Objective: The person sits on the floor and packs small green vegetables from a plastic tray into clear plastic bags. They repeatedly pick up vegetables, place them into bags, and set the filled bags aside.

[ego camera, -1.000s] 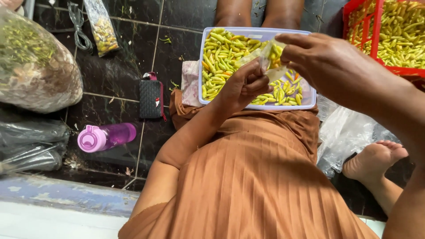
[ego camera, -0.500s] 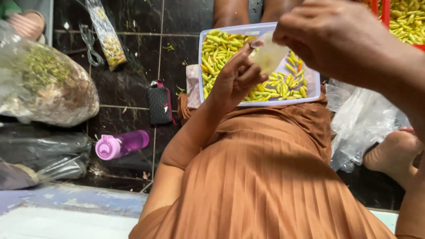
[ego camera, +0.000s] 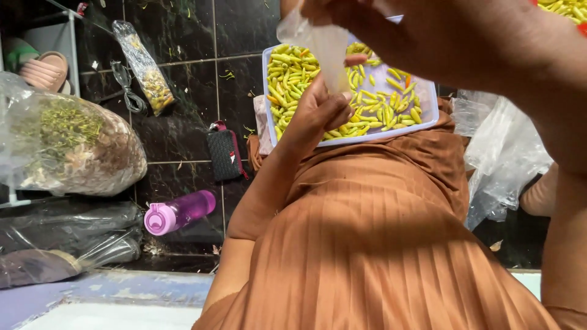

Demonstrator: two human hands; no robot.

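Lap: pleated brown skirt (ego camera: 379,244) fills the lower centre; the tray rests on it at its far edge.
Large bag: clear sack of dried greenish stems (ego camera: 73,146) lies on the dark tiled floor (ego camera: 183,85) at left, well apart from both hands.
Tray: pale rectangular tray (ego camera: 428,101) sits across the knees, holding a loose layer of small yellow-green chillies (ego camera: 299,70) with a few orange ones among them.
Loose plastic: crumpled clear bags (ego camera: 507,153) lie just beside the tray on the right.
Right hand: right hand (ego camera: 440,36) is raised near the camera above the tray; fingers are curled narrow and pinch the top of the small clear bag (ego camera: 321,43).
Left hand: left hand (ego camera: 321,110) is over the tray's near left part; fingers are closed around the lower end of the same bag, thumb tip showing at its right side.
Small clear bag: hangs upright between the two hands, directly above the chillies; contents cannot be told.
Bottle: purple bottle with pink cap (ego camera: 177,212) lies on its side on the floor, left of the lap.
Pouch: small black pouch (ego camera: 225,153) lies near the tray's left corner.
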